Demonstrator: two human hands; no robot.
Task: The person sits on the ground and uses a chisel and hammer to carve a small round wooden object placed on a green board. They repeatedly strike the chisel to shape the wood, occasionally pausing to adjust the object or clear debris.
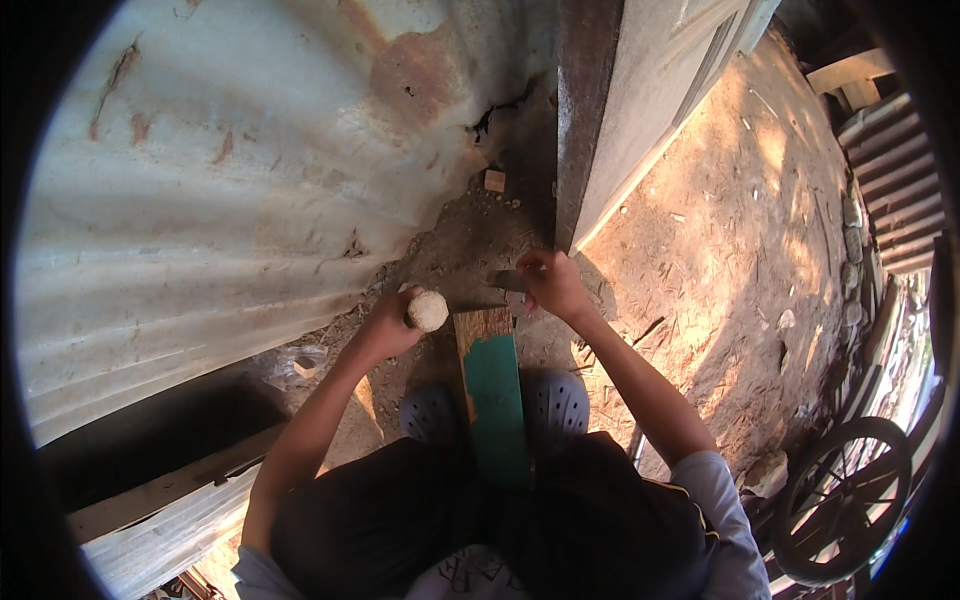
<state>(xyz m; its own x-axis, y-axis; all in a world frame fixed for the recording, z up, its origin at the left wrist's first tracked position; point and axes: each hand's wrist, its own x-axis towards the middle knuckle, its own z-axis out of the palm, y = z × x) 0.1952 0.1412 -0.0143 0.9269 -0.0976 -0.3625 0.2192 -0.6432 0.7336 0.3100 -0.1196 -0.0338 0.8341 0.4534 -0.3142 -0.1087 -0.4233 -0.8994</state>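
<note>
My left hand (393, 322) is closed round a thick piece of wood (428, 311) whose pale, round cut end faces up. The rest of that piece is hidden by the hand and the angle. My right hand (552, 282) pinches a short, flat, dark blade-like piece (506, 281) that points left; its exact kind does not show. Below and between the hands stands a green-painted wooden board (494, 395), its paint gone at the far end, where bare brown wood shows. The board runs toward me between my legs. Both hands are apart from it.
Rusty corrugated metal sheeting (250, 190) rises on the left. A wooden door or panel (640, 110) stands ahead, its near edge close to my right hand. A small wood block (495, 180) lies on the dirt ground (700, 260). A spoked wheel (843, 500) leans at lower right.
</note>
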